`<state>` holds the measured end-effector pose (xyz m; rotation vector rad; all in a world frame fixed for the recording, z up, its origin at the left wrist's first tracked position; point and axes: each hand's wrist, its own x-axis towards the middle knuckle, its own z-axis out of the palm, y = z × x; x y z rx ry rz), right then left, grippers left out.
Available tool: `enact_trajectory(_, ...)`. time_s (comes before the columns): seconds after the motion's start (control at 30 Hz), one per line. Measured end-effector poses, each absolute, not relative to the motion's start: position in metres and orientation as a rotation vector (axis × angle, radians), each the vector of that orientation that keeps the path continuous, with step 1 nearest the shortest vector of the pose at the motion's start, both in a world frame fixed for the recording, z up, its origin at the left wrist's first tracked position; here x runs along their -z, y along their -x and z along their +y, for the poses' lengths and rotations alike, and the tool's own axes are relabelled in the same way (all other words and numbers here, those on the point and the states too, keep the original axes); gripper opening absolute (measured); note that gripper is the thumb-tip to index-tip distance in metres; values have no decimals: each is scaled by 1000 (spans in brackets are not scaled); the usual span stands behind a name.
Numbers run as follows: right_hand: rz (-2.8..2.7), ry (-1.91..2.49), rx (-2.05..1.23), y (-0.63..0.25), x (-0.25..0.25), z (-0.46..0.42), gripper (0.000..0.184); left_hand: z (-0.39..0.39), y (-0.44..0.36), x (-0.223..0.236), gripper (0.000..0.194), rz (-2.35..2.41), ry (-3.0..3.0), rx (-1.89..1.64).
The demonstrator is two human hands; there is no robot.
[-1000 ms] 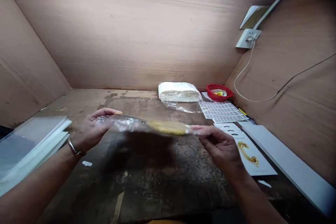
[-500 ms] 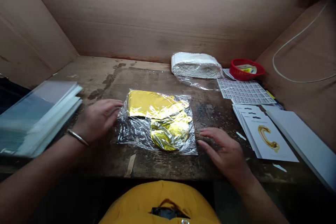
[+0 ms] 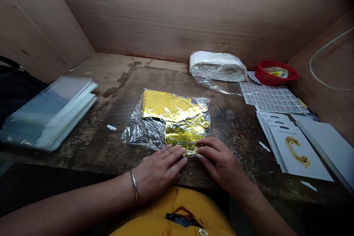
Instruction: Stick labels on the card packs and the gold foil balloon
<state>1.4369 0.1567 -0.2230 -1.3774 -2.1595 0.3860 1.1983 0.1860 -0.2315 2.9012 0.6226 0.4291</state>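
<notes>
A clear plastic bag (image 3: 143,132) lies flat on the table in front of me. Inside it are folded shiny gold foil balloons (image 3: 163,105), one piece above a rounder one. My left hand (image 3: 162,167), with a metal bangle at the wrist, rests fingers stretched out and flat on the bag's near edge. At the lower right corner, my right hand (image 3: 221,162) has its thumb and bent fingers brought together on the bag; its fingertips partly cover that corner.
Left lies a stack of clear plastic sleeves (image 3: 49,114). At the back sits a wrapped white bundle (image 3: 218,66), beside a red basket (image 3: 262,75). A sticker sheet (image 3: 273,97), cards printed with a gold C (image 3: 298,151) and white card stock (image 3: 329,143) lie right. Small white paper scraps (image 3: 111,127) are scattered.
Both hands have moved in to the bag's near edge, the left from its left side and the right from beside its right corner. The view has shifted slightly.
</notes>
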Motion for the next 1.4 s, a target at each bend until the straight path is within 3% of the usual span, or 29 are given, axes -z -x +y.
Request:
enact_trajectory(0.4, -2280, 1440, -311, -1411, 217, 160, 20, 182, -1203, 238, 31, 702, -2884, -509)
enact_trajectory(0.63, -2157, 1598, -536, -1413, 210, 161, 23, 183, -1202, 236, 38, 728, -2786, -553)
enact_trajectory(0.83, -2287, 1571, -587, -1420, 200, 167, 13, 179, -1200, 238, 37, 737, -2828, -574)
enact_trajectory(0.97, -2157, 1674, -348, -1444, 186, 199, 12, 185, -1200, 222, 32, 667, -2829, -508)
enact_trajectory(1.17, -2095, 1786, -116, -1471, 188, 291, 17, 265, -1229, 186, 34, 772, -2742, -369)
enact_trajectory(1.27, -2172, 1839, -183, -1469, 200, 327, 23, 323, -1250, 194, 43, 934, -2736, -381)
enact_trajectory(1.4, -2230, 1937, -327, -1466, 210, 352, 23, 372, -1268, 216, 33, 1060, -2691, -352)
